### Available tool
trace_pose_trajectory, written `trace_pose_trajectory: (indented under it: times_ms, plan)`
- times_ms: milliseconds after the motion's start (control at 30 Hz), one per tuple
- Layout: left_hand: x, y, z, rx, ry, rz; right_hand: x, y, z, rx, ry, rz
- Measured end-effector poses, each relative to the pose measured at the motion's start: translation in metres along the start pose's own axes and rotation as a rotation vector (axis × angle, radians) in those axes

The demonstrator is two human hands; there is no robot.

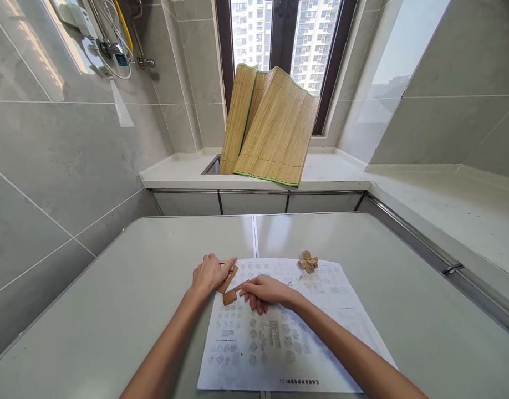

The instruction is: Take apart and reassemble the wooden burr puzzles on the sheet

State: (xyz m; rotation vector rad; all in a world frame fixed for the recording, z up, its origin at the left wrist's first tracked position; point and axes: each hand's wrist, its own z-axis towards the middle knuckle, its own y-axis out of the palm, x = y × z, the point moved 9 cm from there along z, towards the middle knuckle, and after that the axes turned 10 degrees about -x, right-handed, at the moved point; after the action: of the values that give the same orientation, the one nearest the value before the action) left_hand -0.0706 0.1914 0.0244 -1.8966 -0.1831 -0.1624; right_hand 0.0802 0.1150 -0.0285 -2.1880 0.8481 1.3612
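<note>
My right hand (266, 291) pinches a flat, notched wooden puzzle piece (230, 297) between thumb and fingers, above the left part of a printed sheet (242, 377). Just beyond it, my left hand (209, 274) is closed on another flat wooden puzzle piece (228, 280) at the sheet's upper left edge. Its fingers partly cover that piece, so its full shape is hidden. An assembled wooden burr puzzle (308, 262) rests on the sheet's far right part, apart from both hands. Small diagrams and upside-down print cover the paper.
A pale, glossy table (113, 310) carries the sheet, with a seam down its middle. Behind it runs a white ledge (175, 176), where a folded bamboo mat (279, 127) leans against the window. Tiled walls flank the table; a shower hose and cables (113, 39) hang at upper left.
</note>
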Motion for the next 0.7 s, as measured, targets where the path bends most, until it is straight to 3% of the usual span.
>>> trace_pose_trajectory:
  times_ms: [333,700]
  plan:
    - [-0.033,0.003,-0.004,0.008,-0.119,-0.031,-0.004,-0.027,0.025,0.033,0.136,-0.085]
    - [-0.021,0.01,-0.026,0.01,-0.06,0.116,-0.008,-0.037,0.044,0.025,0.308,-0.176]
